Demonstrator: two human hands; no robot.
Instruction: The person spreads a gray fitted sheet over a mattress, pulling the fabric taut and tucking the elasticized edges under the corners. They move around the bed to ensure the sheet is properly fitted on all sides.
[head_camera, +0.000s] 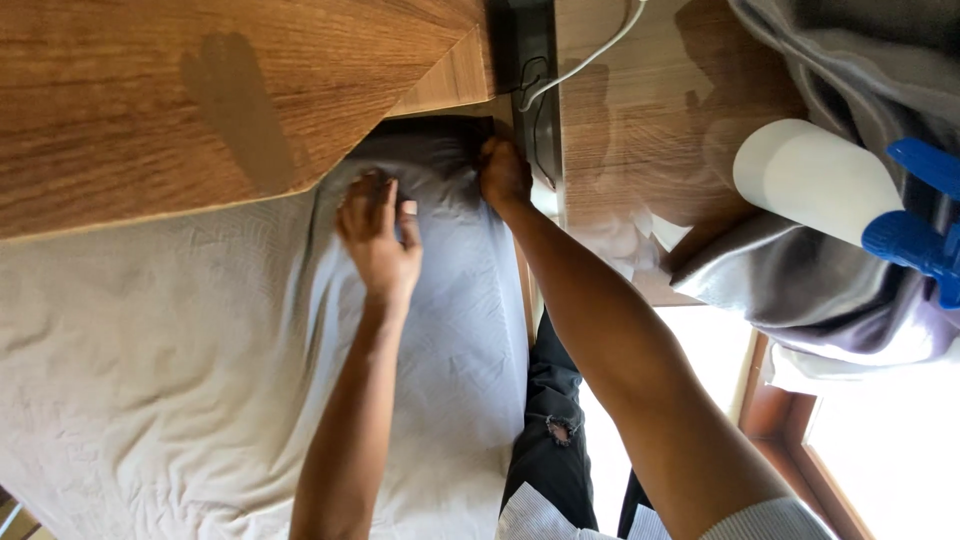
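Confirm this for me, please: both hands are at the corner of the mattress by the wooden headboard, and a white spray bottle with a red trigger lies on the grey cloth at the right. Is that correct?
Not quite: the head view shows the white spray bottle with a blue trigger, not red. The rest holds: the left hand and right hand are at the mattress corner by the wooden headboard, and the bottle lies on the grey cloth.

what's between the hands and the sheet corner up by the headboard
Nothing visible. The left hand lies flat on the white sheet, and the right hand is pressed into the corner against the wooden headboard. The spray bottle and grey cloth sit off to the side.
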